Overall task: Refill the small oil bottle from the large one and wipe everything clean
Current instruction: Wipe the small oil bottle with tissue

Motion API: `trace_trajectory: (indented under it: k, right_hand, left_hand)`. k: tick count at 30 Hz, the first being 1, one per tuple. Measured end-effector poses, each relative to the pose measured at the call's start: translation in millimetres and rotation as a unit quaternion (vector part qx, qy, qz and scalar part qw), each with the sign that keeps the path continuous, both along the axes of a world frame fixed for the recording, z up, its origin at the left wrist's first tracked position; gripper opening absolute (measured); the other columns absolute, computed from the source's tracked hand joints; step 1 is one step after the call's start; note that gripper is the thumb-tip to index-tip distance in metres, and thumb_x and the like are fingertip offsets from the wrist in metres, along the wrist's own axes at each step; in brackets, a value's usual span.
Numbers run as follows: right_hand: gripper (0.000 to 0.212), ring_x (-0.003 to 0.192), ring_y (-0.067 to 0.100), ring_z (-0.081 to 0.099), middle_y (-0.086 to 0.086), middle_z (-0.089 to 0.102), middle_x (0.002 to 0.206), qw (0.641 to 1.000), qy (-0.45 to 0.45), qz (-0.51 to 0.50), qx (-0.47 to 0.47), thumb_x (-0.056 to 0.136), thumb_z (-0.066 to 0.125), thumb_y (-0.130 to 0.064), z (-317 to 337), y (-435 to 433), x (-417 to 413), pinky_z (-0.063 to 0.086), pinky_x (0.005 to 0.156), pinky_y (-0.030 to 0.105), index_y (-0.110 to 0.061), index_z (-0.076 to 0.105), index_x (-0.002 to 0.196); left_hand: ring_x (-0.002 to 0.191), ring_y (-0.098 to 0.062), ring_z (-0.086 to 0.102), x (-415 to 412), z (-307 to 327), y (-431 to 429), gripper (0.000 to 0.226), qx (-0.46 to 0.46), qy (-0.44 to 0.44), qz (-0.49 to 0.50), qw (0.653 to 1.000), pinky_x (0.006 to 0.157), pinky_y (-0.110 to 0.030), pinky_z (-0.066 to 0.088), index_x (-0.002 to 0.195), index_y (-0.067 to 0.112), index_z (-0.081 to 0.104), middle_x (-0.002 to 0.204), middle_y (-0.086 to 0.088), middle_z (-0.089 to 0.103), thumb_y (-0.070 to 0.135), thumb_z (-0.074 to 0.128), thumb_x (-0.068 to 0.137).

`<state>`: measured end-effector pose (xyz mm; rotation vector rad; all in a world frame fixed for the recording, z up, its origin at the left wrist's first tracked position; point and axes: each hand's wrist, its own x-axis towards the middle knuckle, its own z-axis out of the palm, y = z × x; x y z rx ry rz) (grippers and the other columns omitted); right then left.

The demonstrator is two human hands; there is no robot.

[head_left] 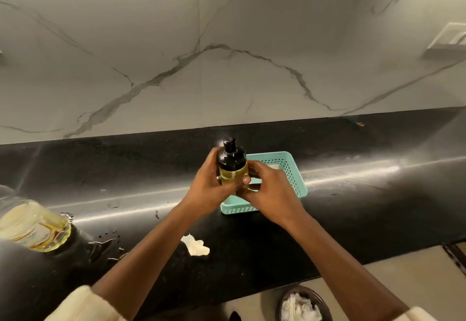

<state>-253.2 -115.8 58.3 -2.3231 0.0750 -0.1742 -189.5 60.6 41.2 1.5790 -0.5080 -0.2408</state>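
Small bottle (232,169) is being held upright over the counter (378,207), in front of the basket (295,177). We are seeing yellow oil filling most of its clear body, with a black pump cap sitting on top. Left hand (209,189) is wrapping round the body, thumb across the front. Right hand (269,189) is curling its fingers against the right side, gripping too. Both forearms are reaching in from below. The teal basket is holding something white. Large bottle (32,227), at the far left edge, is holding oil. Wet patches (106,242) are glinting beside it, and a tissue scrap (195,245) is lying near them. A dark bin (325,303) below is holding crumpled tissues.
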Motion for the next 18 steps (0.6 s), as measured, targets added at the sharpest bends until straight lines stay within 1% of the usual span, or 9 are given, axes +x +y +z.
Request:
trace_trajectory:
  k: [1,3,5,7,10,12,14,16,18]
  right_hand:
    - [0.063,0.1,-0.015,0.065,-0.027,0.073,0.111,1.0,0.008,-0.001,-0.011,0.07,0.076,-0.067,-3,-12,7,0.044,0.081,0.002,-0.043,0.062,0.126]
    - [0.064,0.102,-0.003,0.07,-0.016,0.077,0.114,0.999,0.029,0.002,-0.019,0.067,0.076,-0.068,-15,-37,20,0.051,0.088,0.014,-0.036,0.067,0.121]
    - [0.06,0.1,0.007,0.074,-0.008,0.079,0.11,0.998,0.048,0.002,-0.034,0.069,0.084,-0.058,-31,-59,34,0.058,0.087,0.024,-0.029,0.069,0.12]
    - [0.055,0.096,0.013,0.075,-0.004,0.08,0.107,0.996,0.063,-0.004,-0.057,0.073,0.09,-0.043,-47,-76,46,0.055,0.08,0.024,-0.022,0.07,0.119]
    - [0.054,0.095,0.018,0.075,0.0,0.079,0.105,0.993,0.091,0.006,-0.078,0.074,0.091,-0.035,-70,-93,61,0.051,0.076,0.024,-0.018,0.069,0.12]
    - [0.054,0.097,0.019,0.074,0.0,0.079,0.106,0.991,0.108,0.017,-0.082,0.074,0.092,-0.034,-82,-100,69,0.056,0.081,0.028,-0.018,0.07,0.121]
    - [0.055,0.098,0.019,0.074,0.001,0.079,0.107,0.989,0.117,0.022,-0.085,0.073,0.092,-0.033,-91,-104,76,0.055,0.082,0.029,-0.018,0.071,0.121]
    - [0.056,0.099,0.019,0.074,0.001,0.079,0.108,0.988,0.126,0.024,-0.09,0.073,0.093,-0.034,-97,-107,82,0.053,0.081,0.028,-0.02,0.071,0.122]
    - [0.057,0.1,0.021,0.074,0.001,0.079,0.108,0.986,0.134,0.025,-0.092,0.072,0.093,-0.036,-102,-109,88,0.056,0.084,0.032,-0.021,0.071,0.123]
  left_hand:
    - [0.123,-0.025,0.072,5,-4,-11,0.064,0.008,0.011,-0.014,1.0,0.104,-0.054,0.06,0.14,0.026,0.055,0.128,-0.002,0.073,0.025,0.09,0.086]
    - [0.123,-0.019,0.072,17,-15,-33,0.065,0.046,0.032,-0.038,0.998,0.106,-0.051,0.059,0.145,0.027,0.052,0.127,0.001,0.074,0.025,0.086,0.09]
    - [0.126,-0.017,0.069,30,-27,-54,0.067,0.116,0.026,-0.063,0.991,0.11,-0.048,0.056,0.151,0.024,0.047,0.131,0.002,0.072,0.022,0.082,0.094]
    - [0.13,-0.023,0.065,42,-38,-68,0.068,0.196,0.009,-0.081,0.977,0.113,-0.046,0.052,0.154,0.023,0.043,0.137,-0.001,0.068,0.025,0.08,0.096]
    - [0.13,-0.024,0.065,56,-55,-83,0.068,0.277,-0.011,-0.087,0.957,0.115,-0.046,0.05,0.153,0.017,0.048,0.139,-0.003,0.068,0.027,0.082,0.096]
    - [0.125,-0.024,0.068,61,-65,-89,0.061,0.288,-0.003,-0.082,0.954,0.112,-0.048,0.052,0.146,0.014,0.057,0.134,-0.004,0.073,0.025,0.085,0.092]
    - [0.12,-0.023,0.071,65,-72,-93,0.057,0.278,0.016,-0.069,0.958,0.11,-0.048,0.053,0.138,0.014,0.065,0.128,-0.004,0.076,0.022,0.09,0.088]
    - [0.118,-0.022,0.073,67,-77,-97,0.055,0.266,0.031,-0.048,0.962,0.11,-0.046,0.054,0.133,0.013,0.07,0.124,-0.003,0.078,0.018,0.093,0.083]
    - [0.115,-0.02,0.074,68,-82,-100,0.054,0.255,0.041,-0.034,0.966,0.109,-0.043,0.055,0.13,0.013,0.073,0.121,-0.003,0.08,0.014,0.095,0.081]
